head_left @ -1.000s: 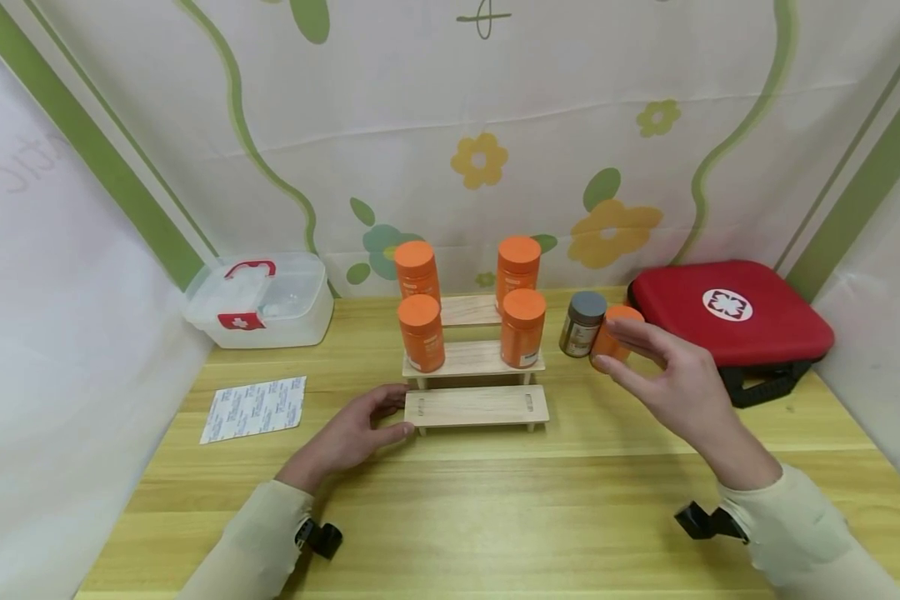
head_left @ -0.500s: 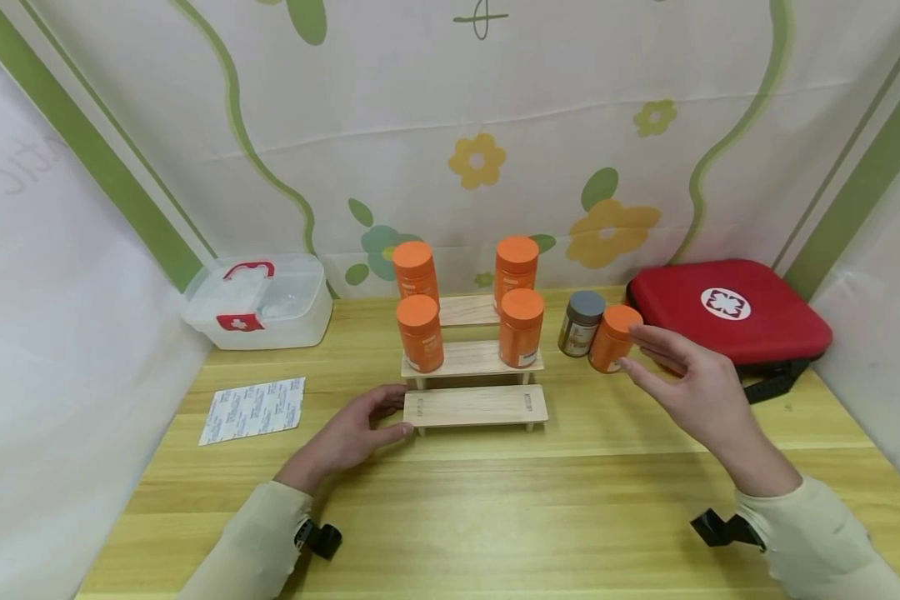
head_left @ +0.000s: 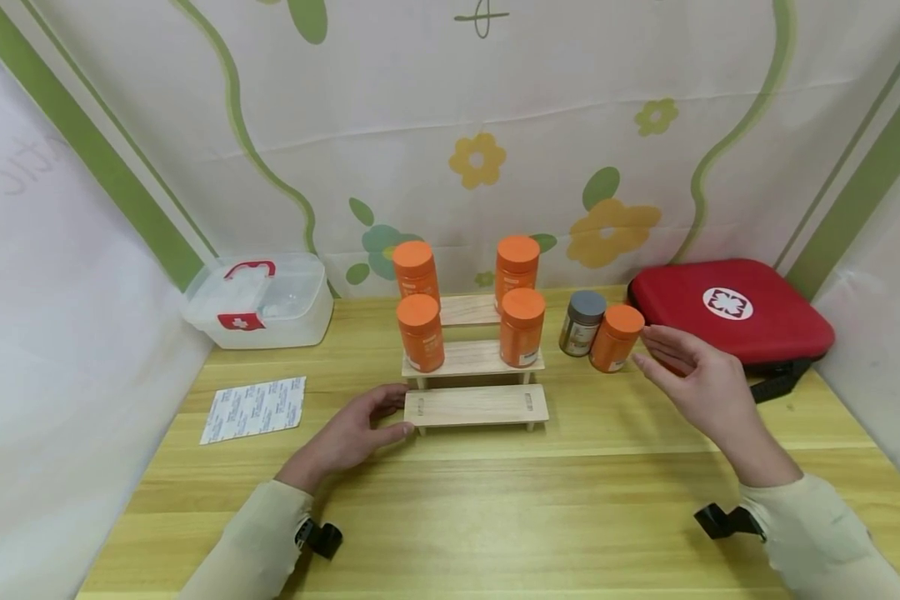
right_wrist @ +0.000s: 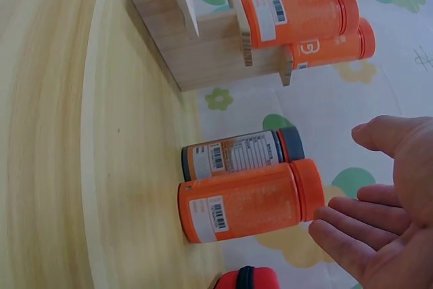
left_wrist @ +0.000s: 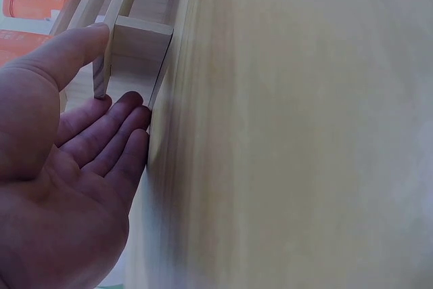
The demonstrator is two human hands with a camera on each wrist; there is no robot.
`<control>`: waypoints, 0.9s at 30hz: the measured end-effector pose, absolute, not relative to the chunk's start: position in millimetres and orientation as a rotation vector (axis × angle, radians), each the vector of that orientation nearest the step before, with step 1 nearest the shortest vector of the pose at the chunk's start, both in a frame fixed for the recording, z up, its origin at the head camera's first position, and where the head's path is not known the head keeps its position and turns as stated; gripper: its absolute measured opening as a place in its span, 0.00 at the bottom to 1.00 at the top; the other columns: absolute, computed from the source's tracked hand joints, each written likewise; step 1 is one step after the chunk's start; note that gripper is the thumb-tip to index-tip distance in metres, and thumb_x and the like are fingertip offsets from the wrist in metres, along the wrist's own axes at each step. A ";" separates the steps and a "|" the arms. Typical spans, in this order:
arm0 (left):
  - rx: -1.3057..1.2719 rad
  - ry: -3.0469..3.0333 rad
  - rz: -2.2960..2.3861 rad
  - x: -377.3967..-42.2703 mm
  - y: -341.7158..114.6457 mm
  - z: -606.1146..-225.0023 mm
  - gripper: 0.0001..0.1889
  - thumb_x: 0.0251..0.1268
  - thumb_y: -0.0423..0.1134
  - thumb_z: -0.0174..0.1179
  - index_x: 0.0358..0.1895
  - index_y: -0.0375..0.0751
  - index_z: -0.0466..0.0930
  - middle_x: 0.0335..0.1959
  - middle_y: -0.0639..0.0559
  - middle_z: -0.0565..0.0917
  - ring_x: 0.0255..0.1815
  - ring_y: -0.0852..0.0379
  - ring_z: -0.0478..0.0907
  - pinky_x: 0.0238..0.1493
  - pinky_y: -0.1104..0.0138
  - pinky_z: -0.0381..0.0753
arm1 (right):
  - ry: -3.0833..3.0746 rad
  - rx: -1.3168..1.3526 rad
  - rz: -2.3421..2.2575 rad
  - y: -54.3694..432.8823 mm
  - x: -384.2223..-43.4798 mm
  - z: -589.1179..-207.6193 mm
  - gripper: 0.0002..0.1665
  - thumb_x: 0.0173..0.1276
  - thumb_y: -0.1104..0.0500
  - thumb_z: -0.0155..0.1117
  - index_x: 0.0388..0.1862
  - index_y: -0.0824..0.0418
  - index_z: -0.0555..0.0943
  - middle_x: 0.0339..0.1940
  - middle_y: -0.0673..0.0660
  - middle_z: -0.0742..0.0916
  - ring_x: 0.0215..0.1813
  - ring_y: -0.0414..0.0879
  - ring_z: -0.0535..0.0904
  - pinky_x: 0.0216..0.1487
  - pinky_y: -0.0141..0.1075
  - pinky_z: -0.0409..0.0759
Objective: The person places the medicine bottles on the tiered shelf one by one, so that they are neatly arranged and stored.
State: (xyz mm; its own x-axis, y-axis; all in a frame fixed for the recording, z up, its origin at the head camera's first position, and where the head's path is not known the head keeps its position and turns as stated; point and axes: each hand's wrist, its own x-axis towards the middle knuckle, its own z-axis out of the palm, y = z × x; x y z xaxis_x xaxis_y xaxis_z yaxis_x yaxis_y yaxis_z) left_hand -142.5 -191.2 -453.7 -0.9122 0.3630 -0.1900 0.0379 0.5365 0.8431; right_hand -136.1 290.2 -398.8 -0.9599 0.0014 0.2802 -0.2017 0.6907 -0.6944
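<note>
A stepped wooden rack [head_left: 476, 405] stands mid-table, its lowest step bare. My left hand [head_left: 356, 429] holds the left end of that step; in the left wrist view the board's end [left_wrist: 101, 79] lies between thumb and forefinger. Orange-lidded orange bottles stand upright on the upper steps, such as the front-left bottle [head_left: 422, 337] and front-right bottle [head_left: 522, 333]. To the right, another orange bottle [head_left: 613, 343] stands on the table beside a grey-lidded bottle [head_left: 581, 325]. My right hand [head_left: 693, 375] is at its right side, fingers extended and holding nothing; whether the fingertips touch its lid I cannot tell.
A red first-aid case [head_left: 727, 312] with a black handle lies at the back right. At the back left stands a clear plastic first-aid box [head_left: 292, 308]. A printed foil sheet [head_left: 253, 411] lies in front of it. A patterned curtain [head_left: 390, 100] backs the table.
My right hand has drawn away to the right from in front of the orange bottle, which now shows whole beside the grey-lidded one. The left hand has stayed at the rack.
</note>
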 end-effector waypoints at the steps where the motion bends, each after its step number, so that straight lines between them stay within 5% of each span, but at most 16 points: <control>1: 0.330 2.435 1.325 -142.5 -191.3 -453.7 0.36 0.75 0.50 0.71 0.80 0.44 0.69 0.78 0.44 0.77 0.80 0.39 0.73 0.84 0.42 0.69 | -2.651 0.148 1.133 291.2 -137.2 -399.5 0.34 0.77 0.51 0.74 0.74 0.66 0.79 0.68 0.71 0.86 0.65 0.70 0.84 0.49 0.07 0.73; 20: 0.341 2.427 1.338 -143.3 -192.5 -454.7 0.36 0.75 0.49 0.71 0.80 0.43 0.69 0.78 0.44 0.76 0.80 0.39 0.72 0.84 0.42 0.68 | -2.696 0.007 1.278 299.8 -174.8 -422.3 0.45 0.77 0.44 0.72 0.80 0.71 0.70 0.73 0.76 0.81 0.70 0.72 0.81 0.49 0.08 0.76; 23: 0.342 2.422 1.345 -143.1 -192.2 -454.4 0.36 0.75 0.49 0.71 0.80 0.42 0.69 0.78 0.43 0.76 0.80 0.39 0.72 0.84 0.42 0.68 | -2.720 -0.003 1.287 298.7 -180.7 -426.4 0.49 0.76 0.43 0.73 0.82 0.71 0.67 0.74 0.77 0.79 0.71 0.73 0.80 0.55 0.18 0.83; 27: 0.338 2.416 1.347 -142.9 -191.9 -453.8 0.36 0.75 0.49 0.71 0.80 0.43 0.69 0.79 0.44 0.76 0.80 0.39 0.72 0.84 0.42 0.68 | -2.728 -0.010 1.268 295.9 -185.3 -430.2 0.51 0.75 0.42 0.73 0.82 0.72 0.66 0.74 0.78 0.79 0.71 0.73 0.81 0.63 0.44 0.84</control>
State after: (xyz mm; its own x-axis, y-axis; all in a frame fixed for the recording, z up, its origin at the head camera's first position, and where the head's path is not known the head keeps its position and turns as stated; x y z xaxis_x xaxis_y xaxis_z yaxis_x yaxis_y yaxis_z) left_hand -142.9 -191.9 -453.8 -0.9093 0.3716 -0.1874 0.0359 0.5188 0.8542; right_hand -185.3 295.9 -430.2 -0.9912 0.0621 0.1172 -0.0496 0.6461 -0.7617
